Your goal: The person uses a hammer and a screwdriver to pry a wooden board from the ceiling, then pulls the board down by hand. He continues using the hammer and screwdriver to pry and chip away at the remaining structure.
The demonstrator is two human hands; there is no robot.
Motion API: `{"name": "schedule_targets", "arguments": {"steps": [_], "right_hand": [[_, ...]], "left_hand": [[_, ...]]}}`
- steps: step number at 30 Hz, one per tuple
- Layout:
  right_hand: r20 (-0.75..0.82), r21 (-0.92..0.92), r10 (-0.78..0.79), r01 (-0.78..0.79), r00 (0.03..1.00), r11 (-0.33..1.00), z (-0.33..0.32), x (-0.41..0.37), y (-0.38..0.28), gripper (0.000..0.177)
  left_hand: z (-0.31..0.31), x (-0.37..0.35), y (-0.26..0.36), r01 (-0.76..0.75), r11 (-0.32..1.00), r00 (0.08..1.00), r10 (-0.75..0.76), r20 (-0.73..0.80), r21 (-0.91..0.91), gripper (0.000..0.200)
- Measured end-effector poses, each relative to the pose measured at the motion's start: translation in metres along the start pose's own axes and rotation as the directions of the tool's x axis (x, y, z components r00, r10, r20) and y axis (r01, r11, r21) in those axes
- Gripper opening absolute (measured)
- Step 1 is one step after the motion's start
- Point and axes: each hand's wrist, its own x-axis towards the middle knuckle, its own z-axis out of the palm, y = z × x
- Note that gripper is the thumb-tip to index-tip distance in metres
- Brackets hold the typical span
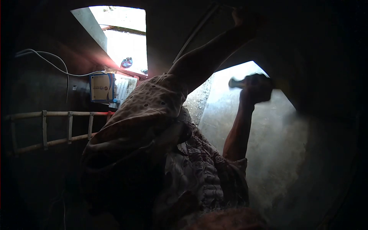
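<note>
My left arm reaches up and across to the upper right. At its end my left hand is in deep shadow near the dark surface above, and its fingers are too dark to read. A thin pale strip runs slantwise to the left of that hand. Lower down, my right hand is raised in a closed fist around a tool with a handle. The handle's rounded, flared end sticks out on the left side of the fist. The tool's other end is blurred and lost in darkness.
A ladder lies across the left side. Beyond it are a cardboard box, a blue-topped item and a pale cable. A bright opening has a shiny bundle on its ledge. Grey floor shows at right.
</note>
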Motion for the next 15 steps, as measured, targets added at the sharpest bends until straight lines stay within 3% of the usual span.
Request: {"name": "schedule_targets", "arguments": {"steps": [1,2,4,6,7,8,9,10,11,12,13,15], "right_hand": [[-0.237,-0.189,-0.418,0.381,0.877,0.905,0.030,0.013,0.018,0.014],[0.181,0.344,0.064,-0.124,0.981,0.931,0.019,0.012,0.003,0.015],[0.120,0.231,0.048,-0.075,0.992,0.970,0.017,0.002,0.001,0.012],[0.011,0.286,-0.033,0.029,0.999,0.958,0.006,-0.005,-0.005,0.013],[0.088,0.138,0.063,-0.074,0.994,0.988,-0.008,-0.006,-0.022,0.014],[-0.035,-0.315,-0.094,0.079,0.995,0.946,-0.005,-0.013,-0.028,0.026],[-0.004,0.315,0.202,-0.191,0.979,0.930,-0.007,-0.020,-0.036,0.032],[0.201,0.785,0.405,-0.394,0.892,0.478,-0.013,-0.024,-0.046,0.038],[0.207,0.786,0.403,-0.397,0.891,0.474,-0.013,-0.027,-0.040,0.038],[0.248,0.701,0.299,-0.384,0.921,0.602,-0.012,-0.032,-0.030,0.041],[0.302,0.604,0.198,-0.348,0.933,0.717,-0.012,-0.034,-0.025,0.044],[0.304,0.641,0.233,-0.379,0.924,0.667,-0.011,-0.038,-0.029,0.042]], "left_hand": [[-0.009,0.003,0.002,0.006,1.000,0.999,-0.006,0.033,-0.002,0.030],[-0.019,0.011,0.000,0.020,1.000,0.998,-0.019,0.065,-0.004,0.029],[-0.038,0.033,-0.001,0.048,0.999,0.987,-0.045,0.152,-0.019,0.029],[-0.068,0.047,-0.003,0.128,0.985,0.949,-0.088,0.303,-0.115,0.028],[-0.086,0.043,-0.003,0.189,0.969,0.935,-0.127,0.330,-0.161,0.028],[-0.074,0.007,0.009,0.105,0.993,0.980,-0.113,0.165,0.056,0.030],[-0.059,-0.041,0.020,0.054,0.958,0.998,-0.060,0.013,0.283,0.031],[-0.062,-0.065,0.029,0.046,0.958,0.999,-0.051,0.012,0.283,0.031],[-0.068,-0.084,0.037,0.106,0.896,0.983,-0.161,0.092,0.430,0.032],[-0.074,-0.094,0.043,0.151,0.805,0.946,-0.285,0.152,0.573,0.032],[-0.079,-0.096,0.047,0.156,0.801,0.945,-0.291,0.148,0.577,0.032],[-0.086,-0.100,0.053,0.054,0.791,0.946,-0.237,0.223,0.610,0.035]]}}
